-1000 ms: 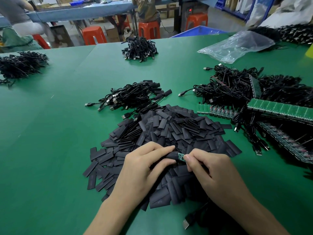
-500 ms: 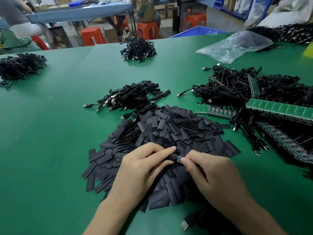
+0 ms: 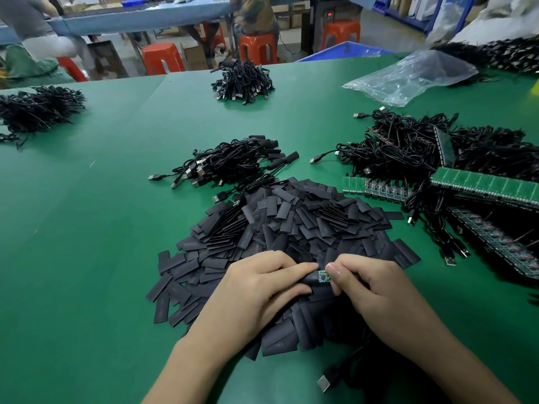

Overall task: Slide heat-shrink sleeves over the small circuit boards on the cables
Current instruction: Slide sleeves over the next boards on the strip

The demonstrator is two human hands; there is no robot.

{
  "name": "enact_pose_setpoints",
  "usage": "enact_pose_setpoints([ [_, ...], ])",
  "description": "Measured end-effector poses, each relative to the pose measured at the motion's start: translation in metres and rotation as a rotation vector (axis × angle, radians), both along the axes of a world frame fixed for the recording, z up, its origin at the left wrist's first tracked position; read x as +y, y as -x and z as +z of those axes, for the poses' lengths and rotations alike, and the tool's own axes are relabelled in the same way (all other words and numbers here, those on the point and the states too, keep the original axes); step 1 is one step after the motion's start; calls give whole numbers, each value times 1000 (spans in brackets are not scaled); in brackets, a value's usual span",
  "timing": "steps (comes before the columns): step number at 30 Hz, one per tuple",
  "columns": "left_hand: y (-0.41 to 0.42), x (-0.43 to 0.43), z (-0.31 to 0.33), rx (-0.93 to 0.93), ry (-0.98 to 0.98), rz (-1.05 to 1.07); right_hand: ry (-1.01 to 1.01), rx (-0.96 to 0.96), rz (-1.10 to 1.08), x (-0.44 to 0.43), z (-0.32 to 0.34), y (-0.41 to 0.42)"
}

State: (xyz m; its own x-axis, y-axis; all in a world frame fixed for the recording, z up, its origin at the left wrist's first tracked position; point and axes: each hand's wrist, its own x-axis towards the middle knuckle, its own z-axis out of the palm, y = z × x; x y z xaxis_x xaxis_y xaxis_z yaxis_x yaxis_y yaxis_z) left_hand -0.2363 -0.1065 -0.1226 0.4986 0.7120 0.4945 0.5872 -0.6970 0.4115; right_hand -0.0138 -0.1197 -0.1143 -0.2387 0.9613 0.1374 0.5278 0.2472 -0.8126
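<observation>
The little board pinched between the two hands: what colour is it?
Green, with tiny dark parts on it; the small circuit board shows in the head view, partly inside a black sleeve.

Green table (image 3: 87, 258) throughout, heaped with matte black sleeves (image 3: 291, 223) and glossy black cables (image 3: 230, 164). Small green circuit board (image 3: 323, 277) speckled with tiny dark parts; longer green board strips (image 3: 484, 186) ribbed in pale lines. Orange stools (image 3: 163, 61) beyond, plus a clear bag (image 3: 414, 75).
</observation>
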Motion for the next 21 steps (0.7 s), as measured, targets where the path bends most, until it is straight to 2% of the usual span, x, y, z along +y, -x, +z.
enact_pose_setpoints([
  [6,-7,-4,0,-59,40,-7,39,34,12,-2,1,4],
  [12,-5,-3,-2,-171,52,91,156,189,47,1,4,-1],
  [21,-3,-2,-4,-172,-10,47,222,227,114,3,5,-2],
])
